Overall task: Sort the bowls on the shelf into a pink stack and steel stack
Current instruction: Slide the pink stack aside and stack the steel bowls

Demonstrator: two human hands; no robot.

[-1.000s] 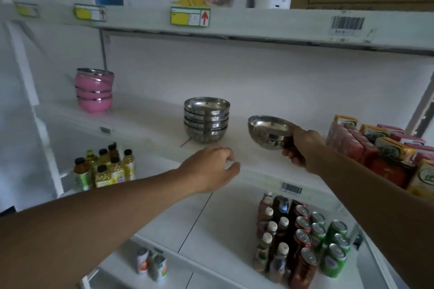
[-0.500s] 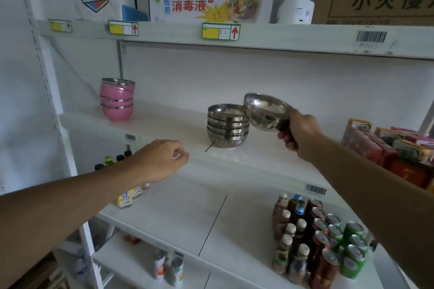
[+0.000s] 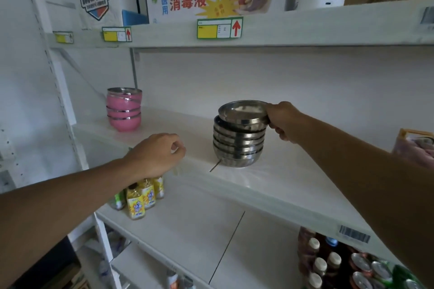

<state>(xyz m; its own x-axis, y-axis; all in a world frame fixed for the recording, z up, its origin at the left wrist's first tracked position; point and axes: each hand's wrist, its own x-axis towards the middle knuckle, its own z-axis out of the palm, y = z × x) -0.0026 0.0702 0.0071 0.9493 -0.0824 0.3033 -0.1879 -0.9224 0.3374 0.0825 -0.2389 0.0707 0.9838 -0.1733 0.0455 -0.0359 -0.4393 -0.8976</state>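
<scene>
Shelving fills the view, and the white middle shelf carries both stacks the task asks for; every place below is given against the steel stack, which stands near the shelf's front edge. Far to the left of that stack and further back toward the wall sits the pink stack, bowls nested and a little askew, with no steel-sided bowl mixed into it as far as can be seen. The steel stack itself is a nested pile of plain metal bowls resting on the shelf. At its top is one more steel bowl, tilted and only partly seated in the bowl beneath, its right rim pinched by the right hand, whose fingers are closed around that edge. The left hand hangs to the left of the steel stack and in front of the shelf edge, loosely curled and holding nothing. No loose bowl shows anywhere else on the shelf, though its far right runs out of view behind the arm. By this reading the sorting is nearly done: what remains is to let the top bowl settle level into the steel stack and let go, and perhaps to straighten the pink bowls.
</scene>
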